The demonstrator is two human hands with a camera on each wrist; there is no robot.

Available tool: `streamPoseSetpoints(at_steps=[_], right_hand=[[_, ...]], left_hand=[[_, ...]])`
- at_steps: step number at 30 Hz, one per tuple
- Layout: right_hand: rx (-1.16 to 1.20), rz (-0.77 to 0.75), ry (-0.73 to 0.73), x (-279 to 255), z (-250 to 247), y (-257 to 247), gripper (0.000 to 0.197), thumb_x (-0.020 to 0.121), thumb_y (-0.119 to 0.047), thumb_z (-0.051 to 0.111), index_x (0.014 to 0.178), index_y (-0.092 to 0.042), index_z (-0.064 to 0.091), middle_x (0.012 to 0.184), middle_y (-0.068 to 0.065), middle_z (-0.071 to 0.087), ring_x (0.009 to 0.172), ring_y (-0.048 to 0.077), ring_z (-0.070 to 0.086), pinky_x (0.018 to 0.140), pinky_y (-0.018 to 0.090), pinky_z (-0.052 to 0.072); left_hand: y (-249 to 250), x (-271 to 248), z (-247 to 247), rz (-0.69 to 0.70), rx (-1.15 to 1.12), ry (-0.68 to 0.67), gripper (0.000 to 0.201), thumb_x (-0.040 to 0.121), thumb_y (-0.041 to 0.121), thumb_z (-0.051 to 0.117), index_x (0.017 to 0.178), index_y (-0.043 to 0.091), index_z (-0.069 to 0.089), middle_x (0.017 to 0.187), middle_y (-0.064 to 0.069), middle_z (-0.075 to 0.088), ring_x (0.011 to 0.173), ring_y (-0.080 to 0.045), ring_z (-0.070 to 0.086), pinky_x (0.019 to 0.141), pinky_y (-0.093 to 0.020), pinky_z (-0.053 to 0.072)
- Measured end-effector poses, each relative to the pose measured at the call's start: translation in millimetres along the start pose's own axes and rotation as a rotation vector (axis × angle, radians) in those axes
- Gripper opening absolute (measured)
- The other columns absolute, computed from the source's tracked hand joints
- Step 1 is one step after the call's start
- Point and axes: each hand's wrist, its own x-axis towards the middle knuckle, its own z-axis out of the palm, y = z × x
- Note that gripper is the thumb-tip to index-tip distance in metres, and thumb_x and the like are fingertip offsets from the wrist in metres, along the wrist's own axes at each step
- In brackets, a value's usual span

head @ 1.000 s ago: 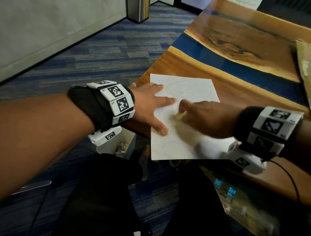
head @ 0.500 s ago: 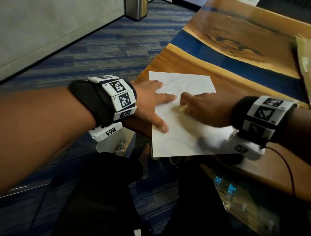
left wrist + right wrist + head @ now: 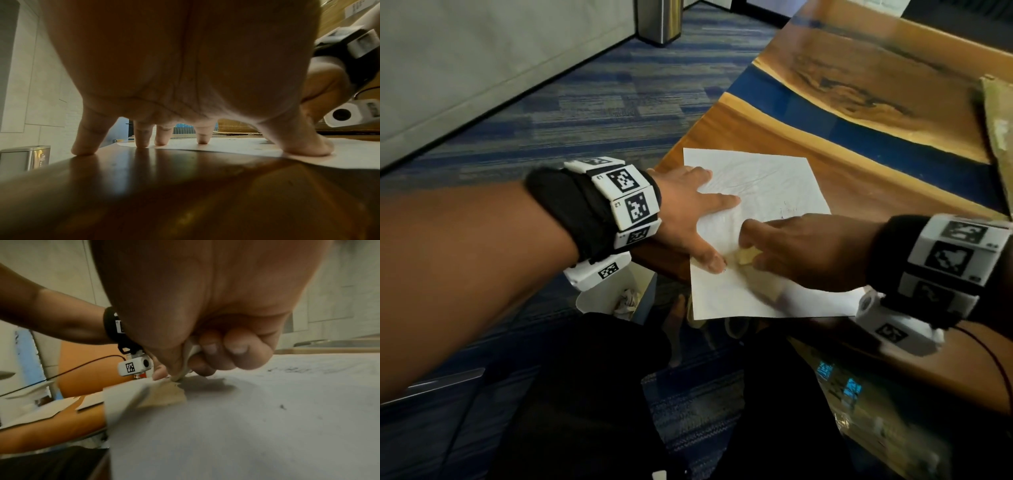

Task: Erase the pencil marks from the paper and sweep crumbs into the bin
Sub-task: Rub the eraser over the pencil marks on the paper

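both hands on paper (image 3: 767,192) | eraser (image 3: 748,255) in right grip (image 3: 801,250), beside left thumb

Wood-and-blue table (image 3: 866,192) w/ paper (image 3: 774,192), cardboard (image 3: 1000,123) on top

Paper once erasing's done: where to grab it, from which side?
Take the paper at its near edge, from the person's side. That edge overhangs the table, so a thumb-and-finger grip can close over it; the rest lies flat. Left hand presses it flat; right hand pinches the eraser.
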Motion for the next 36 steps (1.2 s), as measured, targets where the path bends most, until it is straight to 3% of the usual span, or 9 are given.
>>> streamPoseSetpoints(at_steps=[1, 5, 10, 15, 20, 24, 29, 33, 36], right_hand=[[-0.008, -0.005, -0.016, -1.0, -0.7, 1.1, 0.019, 0.102, -0.044, 0.038, 0.119, -0.037, 0.033, 0.107, -0.009, 0.054, 0.086, 0.015, 0.055, 0.074, 0.032, 0.042], [-0.045, 0.218, 0.052, 1.2, -16.0, 22.6, 0.021, 0.102, -0.044, 0.036, 0.120, -0.034, 0.036, 0.110, -0.003, 0.059, 0.079, 0.009, 0.052, 0.064, 0.029, 0.039], [0.042, -0.009, 0.039, 4.2, 2.3, -18.6, 0.024, 0.102, -0.046, 0.034, 0.120, -0.030, 0.035, 0.111, 0.000, 0.060, 0.088, 0.024, 0.057, 0.081, 0.042, 0.048], [0.041, 0.291, 0.102, 18.1, -16.0, 12.1, 0.021, 0.102, -0.047, 0.032, 0.113, -0.030, 0.034, 0.107, 0.007, 0.061, 0.084, 0.023, 0.058, 0.081, 0.045, 0.053], [0.030, 0.114, 0.059, 18.5, -2.5, -17.6, 0.032, 0.102, -0.048, 0.031, 0.125, -0.026, 0.030, 0.107, 0.006, 0.061, 0.086, 0.025, 0.059, 0.075, 0.039, 0.048], [-0.032, 0.320, 0.118, 25.3, -17.1, 8.5, 0.026, 0.103, -0.046, 0.031, 0.118, -0.025, 0.031, 0.106, 0.010, 0.061, 0.080, 0.024, 0.057, 0.070, 0.039, 0.049], [0.021, 0.085, 0.070, 18.0, -0.8, -21.8, 0.030, 0.102, -0.049, 0.031, 0.122, -0.027, 0.030, 0.105, 0.006, 0.061, 0.083, 0.026, 0.058, 0.074, 0.041, 0.049], [-0.055, 0.289, 0.114, 27.3, -15.9, 1.7, 0.028, 0.102, -0.048, 0.031, 0.119, -0.025, 0.031, 0.111, 0.012, 0.062, 0.083, 0.026, 0.057, 0.072, 0.040, 0.049], [-0.036, 0.177, 0.117, 26.8, -11.5, -11.4, 0.030, 0.102, -0.048, 0.031, 0.122, -0.025, 0.031, 0.113, 0.011, 0.062, 0.086, 0.027, 0.058, 0.076, 0.040, 0.049]], left_hand=[[-0.1, 0.1, -0.4, 0.001, -0.002, -0.001, 0.119, 0.055, 0.098, 0.048, 0.151, 0.057, -0.009, 0.167, 0.000, -0.013, 0.154, -0.028, -0.009, 0.117, -0.067, 0.008], [1.2, -0.1, -0.4, -0.004, 0.003, -0.002, 0.117, 0.058, 0.097, 0.048, 0.151, 0.056, -0.009, 0.167, 0.000, -0.013, 0.153, -0.027, -0.010, 0.117, -0.066, 0.009], [-0.4, 2.2, 1.3, 0.011, 0.000, -0.001, 0.119, 0.056, 0.099, 0.048, 0.152, 0.055, -0.008, 0.167, -0.002, -0.013, 0.153, -0.029, -0.009, 0.116, -0.069, 0.009], [0.1, 1.1, 1.0, 0.009, 0.003, 0.013, 0.117, 0.058, 0.097, 0.048, 0.152, 0.055, -0.008, 0.167, -0.001, -0.013, 0.153, -0.028, -0.009, 0.116, -0.065, 0.010], [-1.0, 0.5, 2.1, 0.014, 0.002, 0.017, 0.120, 0.059, 0.097, 0.049, 0.154, 0.052, -0.008, 0.167, -0.002, -0.013, 0.154, -0.027, -0.009, 0.116, -0.068, 0.011], [-0.4, 0.2, 3.0, 0.007, 0.010, 0.020, 0.118, 0.058, 0.098, 0.046, 0.153, 0.053, -0.009, 0.167, -0.001, -0.014, 0.154, -0.027, -0.009, 0.116, -0.068, 0.011], [-3.0, 0.9, 4.5, 0.020, -0.008, 0.016, 0.121, 0.057, 0.098, 0.047, 0.154, 0.051, -0.009, 0.167, -0.001, -0.016, 0.154, -0.026, -0.011, 0.116, -0.069, 0.009], [-1.8, 1.0, 4.2, 0.021, 0.006, 0.009, 0.121, 0.055, 0.099, 0.043, 0.153, 0.051, -0.009, 0.167, -0.001, -0.016, 0.154, -0.027, -0.010, 0.115, -0.069, 0.010], [-3.4, 1.8, 4.7, 0.023, -0.007, 0.013, 0.121, 0.055, 0.100, 0.046, 0.152, 0.052, -0.008, 0.167, -0.001, -0.016, 0.154, -0.027, -0.011, 0.116, -0.069, 0.009]])
